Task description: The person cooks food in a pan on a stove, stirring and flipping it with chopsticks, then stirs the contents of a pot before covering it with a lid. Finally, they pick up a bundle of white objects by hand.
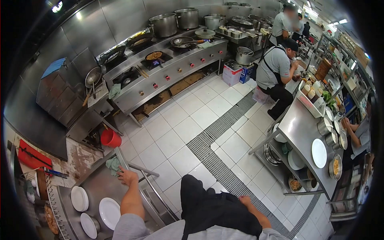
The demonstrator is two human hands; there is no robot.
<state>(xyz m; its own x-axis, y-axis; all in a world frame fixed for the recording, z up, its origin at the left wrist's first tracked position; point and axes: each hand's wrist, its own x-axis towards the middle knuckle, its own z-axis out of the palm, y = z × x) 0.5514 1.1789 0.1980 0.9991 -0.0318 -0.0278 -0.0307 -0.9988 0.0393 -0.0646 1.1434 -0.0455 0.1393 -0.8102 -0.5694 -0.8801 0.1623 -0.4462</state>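
On the steel counter (96,176) at lower left, my left hand (127,177) reaches out with its fingers on a crumpled grey-green cloth (113,165). The cloth lies near the counter's far corner, and the fingertips are partly lost in its folds. A stack of white plates (79,199), a single white plate (109,213) and another white plate (89,225) stand nearer to me on the same counter. My right hand (245,201) hangs beside my black apron (218,216), over the floor. Its fingers look curled, but they are too small to make out clearly.
A red bucket (111,138) stands on the floor past the counter. Across the tiles runs a stove (172,68) with pans and pots. One seated person (274,68) is by the right-hand steel table (296,124), which bears plates and bowls. A floor drain (224,120) crosses the tiles.
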